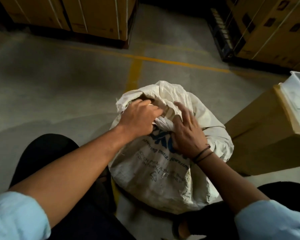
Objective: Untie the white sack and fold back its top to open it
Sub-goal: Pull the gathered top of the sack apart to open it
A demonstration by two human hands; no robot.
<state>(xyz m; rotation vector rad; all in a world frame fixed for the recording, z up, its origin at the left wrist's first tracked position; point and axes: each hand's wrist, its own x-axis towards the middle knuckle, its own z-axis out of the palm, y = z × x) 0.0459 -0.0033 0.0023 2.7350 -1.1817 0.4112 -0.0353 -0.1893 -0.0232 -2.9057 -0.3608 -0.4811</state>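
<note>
A white woven sack (163, 170) with blue and grey print stands on the floor between my knees. Its top is bunched into a twisted knot (163, 124) near the middle. My left hand (138, 118) reaches over the sack's top, fingers curled into the gathered fabric at the knot. My right hand (187, 134) presses on the sack right beside the knot, thumb and lower fingers around the twisted cloth, index finger lifted. Loose fabric of the mouth (164, 94) stands crumpled behind both hands. What is inside the sack is hidden.
A brown cardboard box (267, 135) stands close on the right with a white tray-like lid (298, 101) on it. Stacked cartons on pallets line the back left (86, 16) and back right (270, 30). Yellow lines (135, 70) mark the grey concrete floor.
</note>
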